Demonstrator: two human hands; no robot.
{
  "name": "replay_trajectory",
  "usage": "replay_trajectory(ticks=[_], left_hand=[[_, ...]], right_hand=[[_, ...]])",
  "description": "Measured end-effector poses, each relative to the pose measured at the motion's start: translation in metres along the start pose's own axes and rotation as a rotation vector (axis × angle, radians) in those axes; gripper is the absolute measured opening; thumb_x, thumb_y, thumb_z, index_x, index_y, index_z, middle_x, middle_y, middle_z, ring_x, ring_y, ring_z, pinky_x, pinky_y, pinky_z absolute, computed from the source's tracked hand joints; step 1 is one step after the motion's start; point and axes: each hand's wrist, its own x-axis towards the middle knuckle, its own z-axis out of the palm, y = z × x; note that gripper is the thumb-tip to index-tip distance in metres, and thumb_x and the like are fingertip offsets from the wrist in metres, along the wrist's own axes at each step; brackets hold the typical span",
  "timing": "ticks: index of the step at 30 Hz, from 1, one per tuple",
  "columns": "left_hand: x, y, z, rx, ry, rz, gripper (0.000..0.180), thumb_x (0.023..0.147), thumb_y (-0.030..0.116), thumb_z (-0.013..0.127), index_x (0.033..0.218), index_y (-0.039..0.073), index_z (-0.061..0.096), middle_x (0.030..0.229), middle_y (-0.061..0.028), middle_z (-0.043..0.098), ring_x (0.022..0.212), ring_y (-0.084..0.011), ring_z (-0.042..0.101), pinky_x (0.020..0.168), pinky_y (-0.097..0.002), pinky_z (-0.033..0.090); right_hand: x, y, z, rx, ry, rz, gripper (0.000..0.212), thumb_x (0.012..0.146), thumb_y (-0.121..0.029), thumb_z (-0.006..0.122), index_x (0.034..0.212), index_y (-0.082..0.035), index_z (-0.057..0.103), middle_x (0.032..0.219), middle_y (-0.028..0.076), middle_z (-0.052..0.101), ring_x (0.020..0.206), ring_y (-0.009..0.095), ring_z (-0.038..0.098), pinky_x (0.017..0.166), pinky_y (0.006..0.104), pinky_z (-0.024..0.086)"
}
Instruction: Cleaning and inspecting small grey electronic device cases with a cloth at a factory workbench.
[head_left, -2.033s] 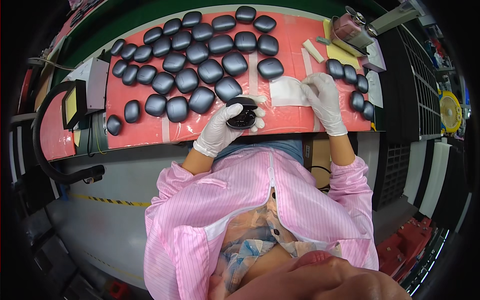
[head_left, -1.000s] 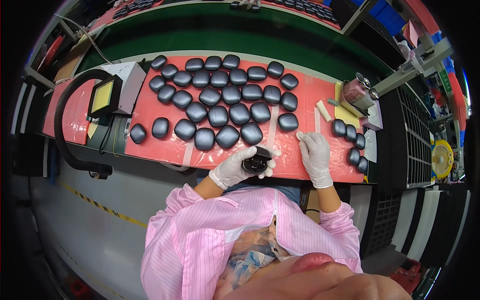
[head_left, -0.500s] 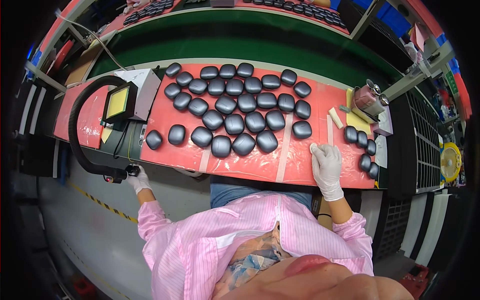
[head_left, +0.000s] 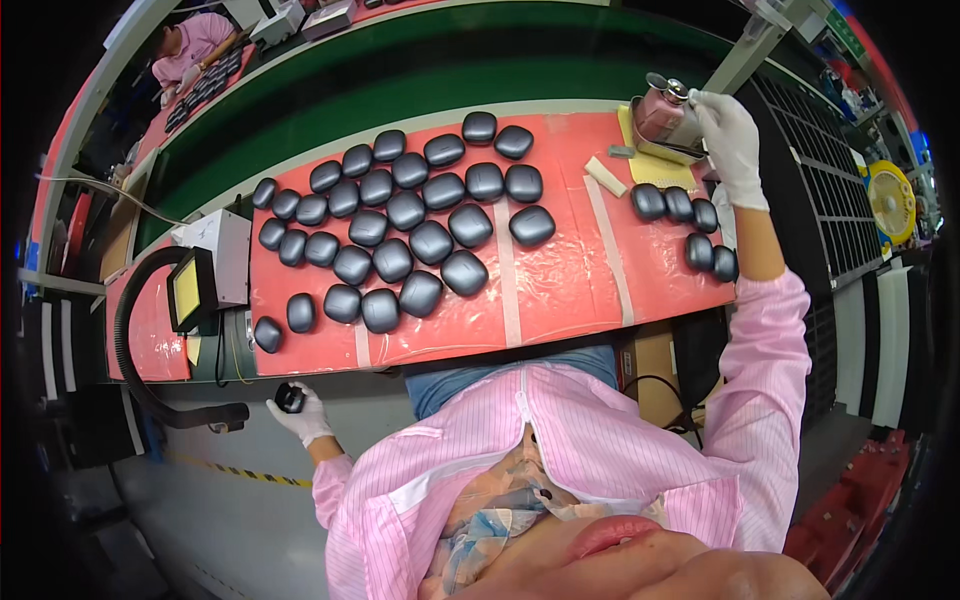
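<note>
Beside the table's front left edge, my gloved left hand [head_left: 303, 418] is closed round a small black earbud case [head_left: 290, 398], which looks opened. My gloved right hand [head_left: 733, 150] reaches to the far right, fingers pinched at the round metal top of a pump dispenser bottle [head_left: 679, 92]. What they pinch, if anything, is hidden. Several glossy dark grey earbud cases [head_left: 405, 210] lie in loose rows on the pink table mat [head_left: 560, 290]. A smaller group of the same kind of cases [head_left: 678, 205] lies near my right forearm.
A black flexible hose [head_left: 125, 320] curves down near my left hand. By it stands a light-coloured box [head_left: 222, 258] with a framed yellow panel [head_left: 187, 290]. A cream block [head_left: 606, 177] lies near the bottles. Another person [head_left: 195, 50] works at the far left.
My right hand has moved from the mat's front edge out to the bottle. My left hand has drawn the case away from the hose end. The view has shifted right.
</note>
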Motion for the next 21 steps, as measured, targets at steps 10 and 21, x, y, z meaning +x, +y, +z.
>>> replay_trajectory(ticks=[10, 21], left_hand=[[0.02, 0.014, -0.025, -0.108, -0.027, -0.032, 0.062, 0.093, 0.053, 0.045, 0.101, -0.007, 0.057, 0.089, -0.0148, 0.064, 0.082, -0.0259, 0.064, 0.06, -0.0285, 0.055], [0.1, 0.047, -0.053, -0.018, 0.326, 0.246, 0.067, 0.087, 0.062, 0.049, 0.104, -0.002, 0.055, 0.105, -0.0187, 0.062, 0.096, -0.0312, 0.063, 0.072, -0.0361, 0.059]], right_hand=[[0.023, 0.015, 0.022, -0.248, -0.209, -0.11, 0.019, 0.085, -0.014, 0.058, 0.097, -0.007, 0.07, 0.076, 0.012, 0.058, 0.079, 0.032, 0.057, 0.072, 0.0422, 0.046], [-0.042, -0.076, 0.004, 0.405, -0.115, -0.044, 0.021, 0.083, 0.004, 0.06, 0.104, 0.002, 0.066, 0.093, 0.009, 0.065, 0.089, 0.018, 0.061, 0.08, 0.029, 0.047]])
